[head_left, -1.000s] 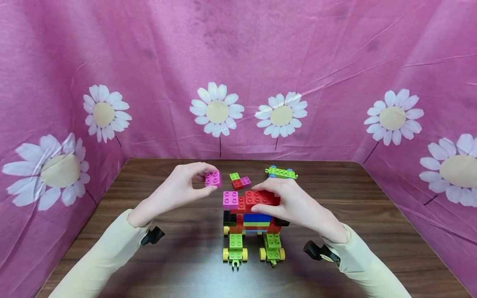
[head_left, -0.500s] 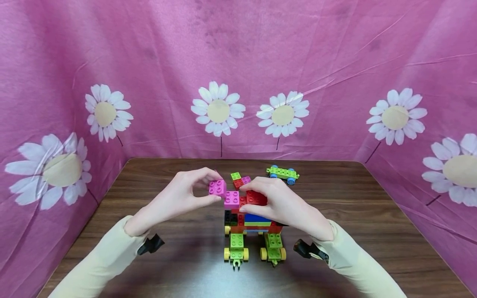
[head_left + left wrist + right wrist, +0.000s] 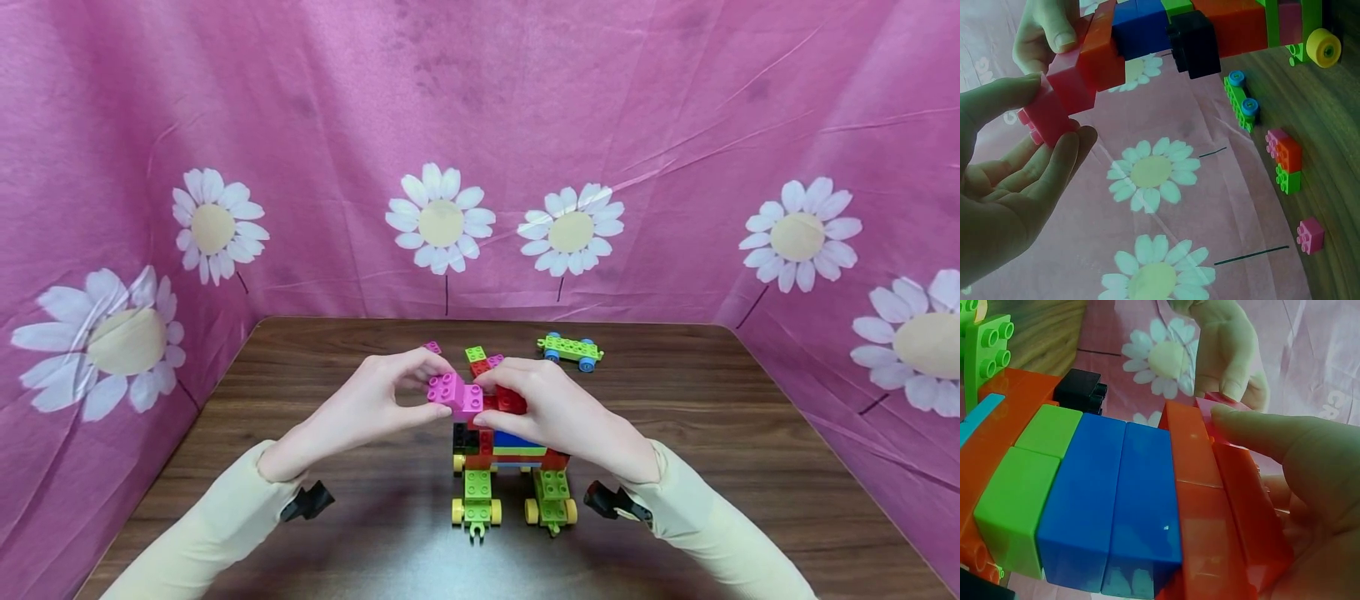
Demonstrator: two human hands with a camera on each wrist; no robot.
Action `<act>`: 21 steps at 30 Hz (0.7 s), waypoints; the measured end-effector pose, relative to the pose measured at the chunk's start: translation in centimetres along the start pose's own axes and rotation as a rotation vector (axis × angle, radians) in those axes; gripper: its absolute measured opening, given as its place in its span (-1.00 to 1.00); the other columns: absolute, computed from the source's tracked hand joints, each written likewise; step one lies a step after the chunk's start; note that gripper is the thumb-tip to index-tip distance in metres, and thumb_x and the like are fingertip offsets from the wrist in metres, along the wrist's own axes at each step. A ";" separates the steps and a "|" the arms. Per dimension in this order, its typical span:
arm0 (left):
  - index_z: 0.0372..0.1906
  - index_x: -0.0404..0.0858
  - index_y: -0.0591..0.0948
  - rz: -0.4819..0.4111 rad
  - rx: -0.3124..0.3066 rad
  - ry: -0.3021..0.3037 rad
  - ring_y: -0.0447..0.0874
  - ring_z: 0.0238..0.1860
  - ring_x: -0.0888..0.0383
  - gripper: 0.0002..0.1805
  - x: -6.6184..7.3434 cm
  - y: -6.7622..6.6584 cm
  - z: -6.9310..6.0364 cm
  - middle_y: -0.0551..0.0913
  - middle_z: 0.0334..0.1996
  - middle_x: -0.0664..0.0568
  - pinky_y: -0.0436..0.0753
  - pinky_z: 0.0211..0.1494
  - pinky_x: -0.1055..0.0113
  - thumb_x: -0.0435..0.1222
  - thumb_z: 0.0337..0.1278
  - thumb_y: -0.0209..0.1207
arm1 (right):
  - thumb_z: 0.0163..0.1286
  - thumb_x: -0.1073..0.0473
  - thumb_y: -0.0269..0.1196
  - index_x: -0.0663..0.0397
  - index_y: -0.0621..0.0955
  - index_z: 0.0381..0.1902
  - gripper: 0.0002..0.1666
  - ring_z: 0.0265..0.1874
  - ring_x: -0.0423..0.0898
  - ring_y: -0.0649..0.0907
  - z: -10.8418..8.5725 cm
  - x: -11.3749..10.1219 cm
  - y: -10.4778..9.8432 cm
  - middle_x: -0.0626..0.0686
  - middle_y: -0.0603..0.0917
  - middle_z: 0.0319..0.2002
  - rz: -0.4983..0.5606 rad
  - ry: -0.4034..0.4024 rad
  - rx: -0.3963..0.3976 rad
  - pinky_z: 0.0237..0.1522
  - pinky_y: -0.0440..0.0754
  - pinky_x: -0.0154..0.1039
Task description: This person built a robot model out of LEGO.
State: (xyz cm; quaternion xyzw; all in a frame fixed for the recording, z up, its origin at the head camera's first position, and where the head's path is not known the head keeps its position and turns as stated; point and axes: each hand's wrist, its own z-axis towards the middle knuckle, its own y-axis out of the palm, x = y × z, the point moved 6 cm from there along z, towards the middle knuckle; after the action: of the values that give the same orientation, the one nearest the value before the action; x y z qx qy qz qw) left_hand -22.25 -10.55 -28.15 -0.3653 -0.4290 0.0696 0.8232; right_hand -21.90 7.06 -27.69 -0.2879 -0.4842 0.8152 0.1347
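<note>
My left hand [image 3: 386, 392] pinches a pink brick [image 3: 444, 390] between thumb and fingers. That brick meets a second pink brick [image 3: 1075, 81] at the upper left end of a built brick figure; whether their studs are joined, I cannot tell. My right hand [image 3: 562, 408] grips the figure's top, its thumb at the pink brick and the red brick [image 3: 1250, 519] beside it. Below are blue bricks [image 3: 1113, 500], a green brick [image 3: 1019, 500] and a black brick [image 3: 1194, 44]. The figure stands on green wheeled bases [image 3: 477, 487] with yellow wheels. Fingers partly hide its top.
Behind the figure lie a green wheeled base [image 3: 570, 348] with blue wheels, a cluster of green, red and pink bricks [image 3: 1285, 164], and a loose pink brick [image 3: 1311, 236]. A pink flowered cloth [image 3: 480, 100] surrounds the wooden table [image 3: 675, 383].
The left hand has brought its pink brick right and down against the figure's pink brick. My right hand has shifted left along the top. The loose pink brick behind has come into view.
</note>
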 end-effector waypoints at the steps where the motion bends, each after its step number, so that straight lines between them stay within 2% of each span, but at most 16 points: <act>1: -0.01 -0.12 0.63 -0.002 0.001 0.003 0.73 -0.14 0.27 -0.63 0.0 0.0 0.0 0.75 -0.21 0.17 0.70 0.08 0.30 -0.26 0.05 0.43 | 0.18 0.06 0.47 0.06 0.70 -0.03 -0.59 -0.38 -0.31 0.67 0.0 0.0 0.0 -0.04 0.77 -0.16 0.001 0.000 0.002 -0.29 0.64 -0.52; 8: -0.02 -0.12 0.63 -0.015 -0.001 0.017 0.72 -0.17 0.31 -0.65 0.4 0.1 0.1 0.75 -0.23 0.18 0.71 0.05 0.33 -0.28 0.05 0.43 | 0.20 0.05 0.45 0.07 0.69 -0.02 -0.59 -0.39 -0.31 0.68 0.0 0.0 0.1 -0.02 0.78 -0.14 0.001 0.003 -0.002 -0.30 0.62 -0.55; 17: -0.05 -0.12 0.64 -0.031 -0.017 0.005 0.70 -0.16 0.35 -0.66 0.3 0.3 0.4 0.73 -0.23 0.19 0.70 0.02 0.42 -0.31 0.04 0.42 | 0.22 0.05 0.44 0.09 0.69 -0.02 -0.59 -0.40 -0.31 0.68 0.0 -0.1 0.1 -0.01 0.78 -0.15 0.006 -0.006 0.000 -0.30 0.62 -0.54; 21: -0.04 -0.15 0.65 -0.029 -0.009 0.025 0.71 -0.18 0.33 -0.66 0.6 0.2 0.4 0.74 -0.22 0.17 0.72 -0.01 0.40 -0.32 0.04 0.43 | 0.22 0.06 0.44 0.10 0.69 -0.02 -0.60 -0.40 -0.32 0.68 0.0 -0.1 0.1 0.00 0.78 -0.15 0.010 -0.007 0.002 -0.30 0.62 -0.54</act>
State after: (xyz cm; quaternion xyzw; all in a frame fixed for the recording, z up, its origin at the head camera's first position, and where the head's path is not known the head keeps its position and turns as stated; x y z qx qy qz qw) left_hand -22.11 -9.95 -27.82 -0.3635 -0.4244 0.0511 0.8277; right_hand -21.78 6.95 -27.71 -0.2871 -0.4823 0.8175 0.1292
